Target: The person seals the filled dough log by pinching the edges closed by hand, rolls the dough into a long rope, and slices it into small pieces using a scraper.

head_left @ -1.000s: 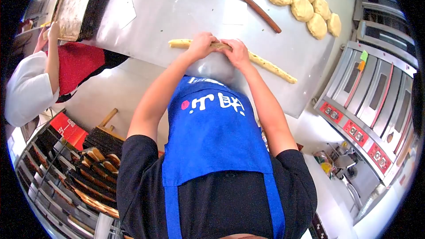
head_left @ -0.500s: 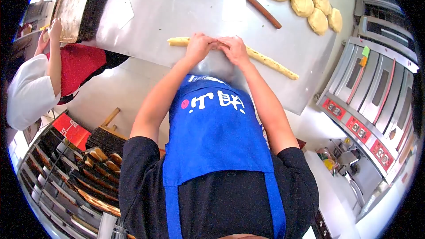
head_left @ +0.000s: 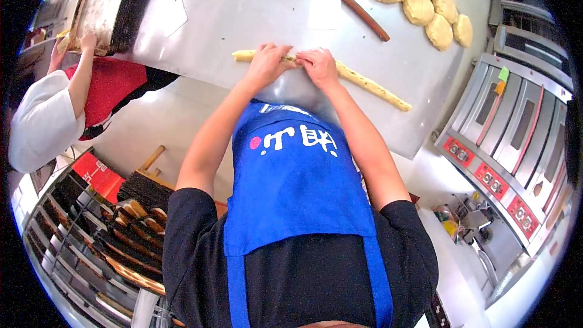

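Dough rope (head_left: pixel 373 89), under the fingers (head_left: pixel 312 56) — both ends exposed

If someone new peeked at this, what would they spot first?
Probably the big blue apron in the middle. Above it, the left hand and right hand pinch a long dough roll at the table. Plump yellow dough rounds cluster near the picture's top right.

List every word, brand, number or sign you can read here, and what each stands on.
No text reads with certainty.
Blue apron: large white characters, upside down in view; too unclear to quote. Small white print near its lower hem: illegible.
Red sign, left: pale characters, too blurred.
Red control panels, right: markings too small.
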Tool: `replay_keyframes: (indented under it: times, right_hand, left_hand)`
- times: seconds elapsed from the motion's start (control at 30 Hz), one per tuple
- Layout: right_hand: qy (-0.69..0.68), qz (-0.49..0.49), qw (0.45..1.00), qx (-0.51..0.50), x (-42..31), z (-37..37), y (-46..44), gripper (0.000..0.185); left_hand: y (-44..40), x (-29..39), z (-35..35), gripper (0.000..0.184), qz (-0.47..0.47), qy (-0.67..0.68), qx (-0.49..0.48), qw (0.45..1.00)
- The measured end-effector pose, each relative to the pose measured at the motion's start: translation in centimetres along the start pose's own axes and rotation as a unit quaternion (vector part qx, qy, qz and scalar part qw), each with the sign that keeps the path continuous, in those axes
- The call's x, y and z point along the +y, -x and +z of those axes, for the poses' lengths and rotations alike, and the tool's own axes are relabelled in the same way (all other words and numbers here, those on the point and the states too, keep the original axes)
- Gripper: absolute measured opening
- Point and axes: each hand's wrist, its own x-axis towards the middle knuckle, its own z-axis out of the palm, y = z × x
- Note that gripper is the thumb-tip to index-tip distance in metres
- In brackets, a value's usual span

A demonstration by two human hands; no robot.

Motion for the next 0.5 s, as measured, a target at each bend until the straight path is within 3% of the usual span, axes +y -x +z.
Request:
replay_keyframes:
  times: [0.03, 0.17, 0.23, 0.5]
  right_hand:
    - [0.009, 0.020, 0.999, -0.030, -0.2, -0.4, -0.1, 0.041]
    - [-0.010, 0.058, 0.998, -0.012, -1.7, -1.8, 0.2, 0.056]
    - [0.041, -0.084, 0.996, -0.011, -1.0, -1.8, 0.5, 0.066]
    - [0.135, -0.128, 0.982, 0.024, 0.6, 1.2, 0.6, 0.061]
  left_hand:
    - [0.1, 0.2, -0.3, 0.023, 0.013, 0.009, 0.054, 0.998]
    - [0.5, -0.8, -1.5, 0.021, 0.075, -0.050, 0.022, 0.996]
    - [0.0, -1.8, -0.8, 0.020, 0.037, -0.019, -0.008, 0.999]
    - [-1.5, -1.1, -1.0, 0.011, -0.010, -0.013, -0.023, 1.000]
